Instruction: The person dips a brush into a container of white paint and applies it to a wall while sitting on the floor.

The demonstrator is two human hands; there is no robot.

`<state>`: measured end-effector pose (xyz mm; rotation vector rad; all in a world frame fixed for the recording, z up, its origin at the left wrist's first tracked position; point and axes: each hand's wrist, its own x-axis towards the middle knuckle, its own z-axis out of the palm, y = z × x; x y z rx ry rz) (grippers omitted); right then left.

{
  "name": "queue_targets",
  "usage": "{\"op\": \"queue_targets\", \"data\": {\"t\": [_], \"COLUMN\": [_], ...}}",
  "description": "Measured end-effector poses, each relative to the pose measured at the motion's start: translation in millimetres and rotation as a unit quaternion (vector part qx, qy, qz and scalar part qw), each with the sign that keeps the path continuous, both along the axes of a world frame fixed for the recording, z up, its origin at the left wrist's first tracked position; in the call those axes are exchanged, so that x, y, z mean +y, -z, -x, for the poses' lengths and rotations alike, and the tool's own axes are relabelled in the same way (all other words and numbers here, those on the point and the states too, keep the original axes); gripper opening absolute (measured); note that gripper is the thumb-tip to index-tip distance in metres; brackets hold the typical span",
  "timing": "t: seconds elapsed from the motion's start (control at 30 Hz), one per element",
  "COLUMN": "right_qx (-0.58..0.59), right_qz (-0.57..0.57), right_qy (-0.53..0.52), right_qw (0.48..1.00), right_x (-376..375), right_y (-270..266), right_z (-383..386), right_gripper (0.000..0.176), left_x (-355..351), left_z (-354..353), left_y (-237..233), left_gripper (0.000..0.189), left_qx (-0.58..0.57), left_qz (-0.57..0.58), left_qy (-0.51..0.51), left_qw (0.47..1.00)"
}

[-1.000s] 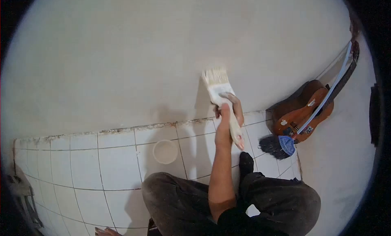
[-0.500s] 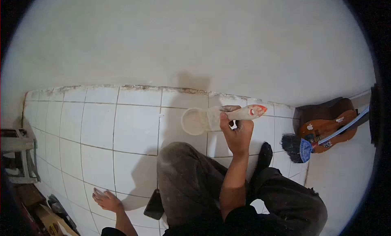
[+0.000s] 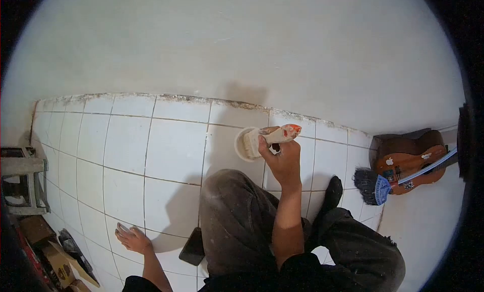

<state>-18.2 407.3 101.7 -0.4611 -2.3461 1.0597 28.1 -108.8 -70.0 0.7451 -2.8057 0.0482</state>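
Observation:
My right hand point(image 3: 285, 163) is closed around a wide paintbrush point(image 3: 283, 135) with a pale, paint-smeared handle that ends in red. The brush's pale bristles point left and overlap the opening of a small round white tub point(image 3: 239, 152) in front of my knee. At the lower left, my left hand point(image 3: 133, 240) hangs low over the white tiles, fingers loosely apart and holding nothing. A dark phone point(image 3: 192, 247) rests beside my thigh, to the right of that hand.
A pale wall point(image 3: 242, 45) rises beyond the tiled floor point(image 3: 126, 166), with a grimy seam between them. On the right, a brown guitar point(image 3: 416, 163) leans behind a broom point(image 3: 373, 186). A wooden stool point(image 3: 22, 181) and cardboard boxes point(image 3: 60, 262) stand at the left.
My right hand has carried the paintbrush leftward, so its bristles now lie over the tub's opening instead of beside it. The left hand has hardly moved; the view has shifted slightly.

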Motion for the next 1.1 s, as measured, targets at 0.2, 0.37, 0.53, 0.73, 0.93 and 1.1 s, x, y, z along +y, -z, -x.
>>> {"op": "queue_targets", "data": {"t": [0.2,0.37,0.53,0.73,0.93,1.1], "right_qx": [-0.009,0.004,0.062,0.244,0.324,0.359], "right_qz": [0.011,-0.004,0.202,0.410,0.620,0.658], "right_qy": [-0.004,0.000,0.081,0.161,0.117,0.046], "right_qw": [1.000,1.000,0.974,0.864,0.705,0.660], "right_x": [0,0,19,42,42,37], "right_y": [8,1,0,21,24,20], "right_z": [1,-2,-14,-20,-21,-20], "right_gripper": [0.017,0.016,0.015,0.018,0.031,0.040], "left_x": [8,5,5,-8,-1,-33], "left_z": [2,0,0,-4,0,-8], "left_y": [-8,-6,-5,10,0,30], "left_gripper": [0.057,0.057,0.057,0.058,0.066,0.057], "left_qx": [-0.009,-0.012,-0.022,0.031,-0.010,0.019], "left_qz": [-0.021,-0.020,-0.026,-0.002,-0.021,0.024], "left_qy": [-0.020,-0.009,-0.017,0.026,-0.016,0.058], "left_qw": [1.000,1.000,0.999,0.999,1.000,0.998]}}
